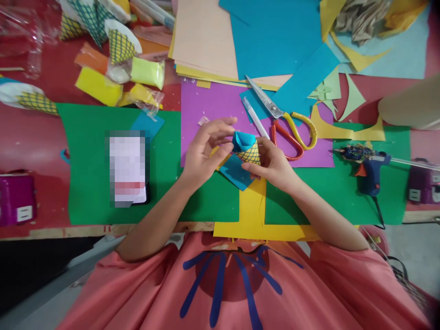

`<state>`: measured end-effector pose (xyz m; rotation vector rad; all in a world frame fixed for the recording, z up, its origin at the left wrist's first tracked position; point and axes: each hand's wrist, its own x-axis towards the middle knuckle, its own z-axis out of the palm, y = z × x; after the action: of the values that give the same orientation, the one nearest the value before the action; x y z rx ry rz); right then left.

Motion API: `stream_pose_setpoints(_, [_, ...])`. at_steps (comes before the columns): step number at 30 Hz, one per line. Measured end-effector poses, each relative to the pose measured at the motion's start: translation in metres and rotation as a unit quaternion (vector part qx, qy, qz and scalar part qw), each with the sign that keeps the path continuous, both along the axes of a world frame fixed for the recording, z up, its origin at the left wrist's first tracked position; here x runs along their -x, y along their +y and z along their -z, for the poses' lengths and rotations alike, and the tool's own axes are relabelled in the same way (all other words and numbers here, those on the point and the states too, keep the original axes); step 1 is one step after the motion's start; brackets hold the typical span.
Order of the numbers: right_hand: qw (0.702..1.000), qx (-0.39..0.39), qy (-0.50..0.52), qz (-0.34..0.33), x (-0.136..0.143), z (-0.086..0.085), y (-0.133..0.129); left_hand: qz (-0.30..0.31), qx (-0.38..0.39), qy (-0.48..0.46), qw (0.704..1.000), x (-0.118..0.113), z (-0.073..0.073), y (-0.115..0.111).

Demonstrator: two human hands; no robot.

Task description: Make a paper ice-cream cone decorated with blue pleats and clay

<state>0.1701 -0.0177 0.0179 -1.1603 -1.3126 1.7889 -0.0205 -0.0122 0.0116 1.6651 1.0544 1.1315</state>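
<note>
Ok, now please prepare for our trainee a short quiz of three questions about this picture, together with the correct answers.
1. What does the right hand hold?
a) white pen
b) patterned cone
c) glue gun

2. True or false: the phone lies on the green sheet.

3. Fill in the missing word: the tool with one red and one yellow handle is a pair of ____.

Key:
1. b
2. True
3. scissors

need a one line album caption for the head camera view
Right hand grips a yellow patterned cone with blue at one end, left hand beside it, scissors and glue gun nearby.
</note>
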Motion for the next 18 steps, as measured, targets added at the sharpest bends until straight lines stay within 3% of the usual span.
stream_pose_setpoints(4, [0.999,-0.030,-0.031,-0.022,-0.005,0.001,-0.002,0.009,-0.073,0.102,0.992,0.005,-0.005,-0.001])
stream_pose_setpoints(8, [0.993,-0.089,-0.064,-0.041,-0.007,0.001,-0.003,0.021,-0.068,0.198,0.978,0.006,-0.007,0.002])
stream_pose_setpoints(15, [0.978,-0.146,-0.151,-0.006,-0.004,0.001,-0.006,0.013,-0.048,0.179,0.983,0.000,-0.012,-0.001])
stream_pose_setpoints(18, [0.981,-0.130,-0.143,-0.009,-0.003,0.004,-0.006,0.024,-0.025,0.128,0.991,0.007,-0.021,0.000])
